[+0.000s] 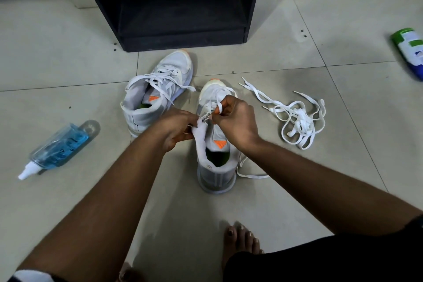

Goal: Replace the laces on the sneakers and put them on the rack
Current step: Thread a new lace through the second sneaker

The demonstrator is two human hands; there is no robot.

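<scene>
Two white sneakers with orange accents stand on the tiled floor. The nearer sneaker (216, 167) points away from me; my left hand (176, 130) grips its collar edge on the left side. My right hand (235, 121) pinches that shoe's white lace (217, 107) above the tongue, fingers closed on it. One end of this lace trails on the floor to the right of the heel. The other sneaker (158, 91) sits further left, laced loosely with untied ends. A loose tangle of white laces (295, 119) lies on the floor to the right.
A black shoe rack (174, 36) stands straight ahead behind the sneakers. A blue spray bottle (57, 146) lies on the left floor. A green and white bottle (409, 50) lies at the far right. My bare foot (240, 240) is near the bottom.
</scene>
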